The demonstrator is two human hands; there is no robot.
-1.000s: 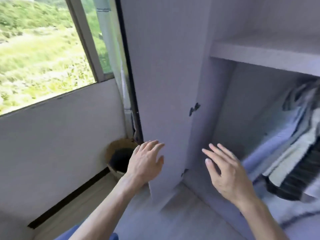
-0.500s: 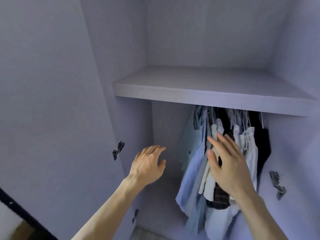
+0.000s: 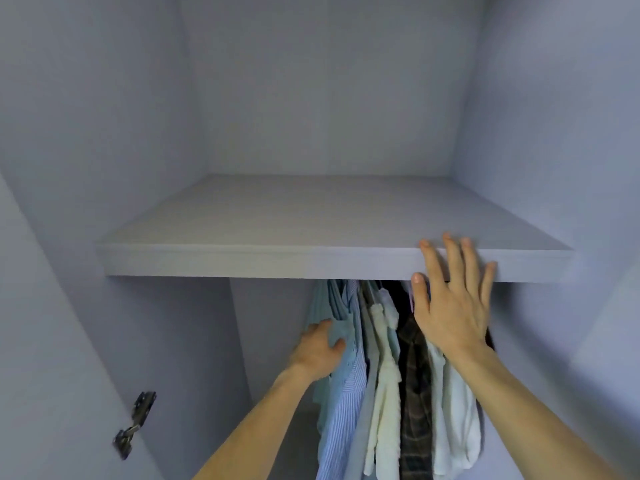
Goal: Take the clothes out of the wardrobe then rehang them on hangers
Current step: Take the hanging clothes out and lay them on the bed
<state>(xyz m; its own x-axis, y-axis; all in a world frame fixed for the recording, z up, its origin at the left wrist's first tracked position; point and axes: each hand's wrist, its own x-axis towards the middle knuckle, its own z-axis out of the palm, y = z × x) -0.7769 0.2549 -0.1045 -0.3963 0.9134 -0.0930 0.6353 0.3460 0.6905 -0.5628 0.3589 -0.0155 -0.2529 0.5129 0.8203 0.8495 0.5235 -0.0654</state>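
Note:
Several garments hang in the open wardrobe under a shelf: a light blue shirt, a blue striped shirt, a cream garment, a dark plaid shirt and a white garment. The shelf hides the rail and most of the hangers. My left hand is at the left end of the row. Its thumb lies on the front of the light blue shirt and its fingers reach behind the fabric. My right hand is raised with fingers spread, in front of the shelf edge and above the plaid shirt, holding nothing.
The wardrobe's pale grey side walls close in on both sides. A metal door hinge sits low on the left panel. The left half of the hanging space below the shelf holds no clothes.
The view swung from the window and door into the wardrobe and tilted up. My left hand moved right onto the light blue shirt. My right hand rose to the shelf edge.

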